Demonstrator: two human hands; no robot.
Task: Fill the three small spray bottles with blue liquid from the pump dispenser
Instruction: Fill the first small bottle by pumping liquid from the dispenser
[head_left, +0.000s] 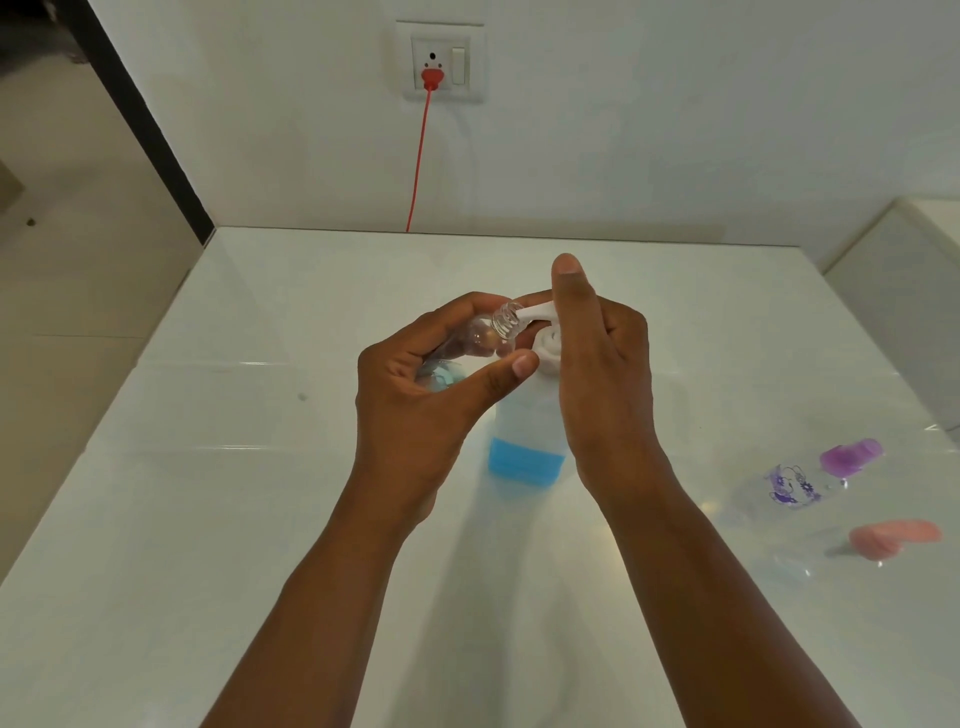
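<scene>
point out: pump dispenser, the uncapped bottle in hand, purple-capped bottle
pump dispenser (525, 462): head view, on the blue liquid in its base.
uncapped bottle (505, 321): head view, on its threaded neck.
purple-capped bottle (792, 486): head view, on its printed clear body.

We note the pump dispenser mid-table, an uncapped bottle tilted at its nozzle. Two capped bottles lie well apart to the right.
</scene>
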